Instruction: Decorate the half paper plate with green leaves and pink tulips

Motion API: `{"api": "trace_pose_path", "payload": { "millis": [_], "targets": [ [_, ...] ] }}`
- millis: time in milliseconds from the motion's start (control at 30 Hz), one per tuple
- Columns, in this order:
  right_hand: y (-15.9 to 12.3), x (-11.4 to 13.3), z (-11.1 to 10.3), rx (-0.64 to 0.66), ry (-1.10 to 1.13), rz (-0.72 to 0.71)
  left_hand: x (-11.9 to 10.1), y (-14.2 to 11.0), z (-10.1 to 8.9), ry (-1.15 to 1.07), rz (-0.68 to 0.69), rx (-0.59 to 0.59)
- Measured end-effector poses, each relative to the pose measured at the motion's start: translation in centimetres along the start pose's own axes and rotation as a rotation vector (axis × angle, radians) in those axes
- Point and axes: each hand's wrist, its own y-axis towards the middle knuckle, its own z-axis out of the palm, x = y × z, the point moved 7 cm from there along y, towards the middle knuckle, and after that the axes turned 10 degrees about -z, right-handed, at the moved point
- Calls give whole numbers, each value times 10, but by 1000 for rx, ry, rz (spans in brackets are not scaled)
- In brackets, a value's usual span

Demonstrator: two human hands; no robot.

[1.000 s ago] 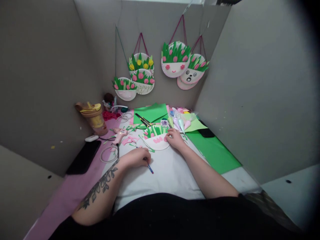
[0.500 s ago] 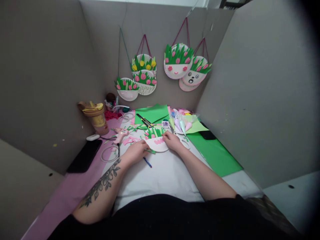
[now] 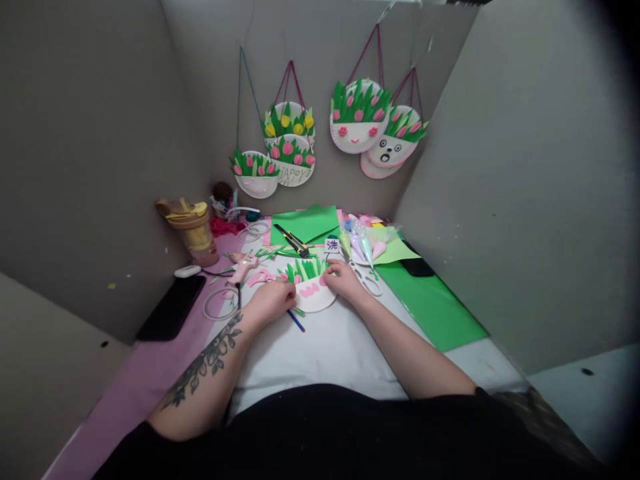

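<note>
Between my hands is a paper plate basket (image 3: 316, 299), a white half-plate with pink shapes on its front and green paper leaves (image 3: 309, 268) rising behind. My left hand (image 3: 274, 297) grips its left edge with curled fingers. On the right, my right hand (image 3: 343, 279) pinches the upper right rim. A blue pen (image 3: 296, 321) lies on the white cloth just below my left hand, partly covered by it. Scissors with white handles (image 3: 369, 283) rest right of the plate, and a small card with a dark character (image 3: 332, 246) stands behind it.
A pink glue gun (image 3: 244, 268), paper scraps and a coiled cable (image 3: 220, 304) lie left, near a black phone (image 3: 173, 308) and a cup (image 3: 194, 233). Behind are a box cutter (image 3: 293, 240) and green sheets (image 3: 315, 221). Piping bags (image 3: 366, 248) lie right. Finished plate baskets (image 3: 359, 130) hang on the partition.
My left hand has let go of the pen and taken the plate's left edge. The plate has turned to a more level position and come slightly toward me. My right hand stays on its right side.
</note>
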Motion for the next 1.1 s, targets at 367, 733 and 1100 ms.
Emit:
{"api": "trace_pose_path", "payload": {
  "millis": [367, 733, 1100],
  "targets": [
    [-3, 1, 13, 150, -20, -101, 3, 2, -1, 12, -57, -12],
    [-4, 8, 12, 134, -107, -174, 7, 3, -1, -43, -48, -18],
    [-2, -3, -20, -182, 171, -104, 8, 5, -9, -197, -67, -97]
  ]
}}
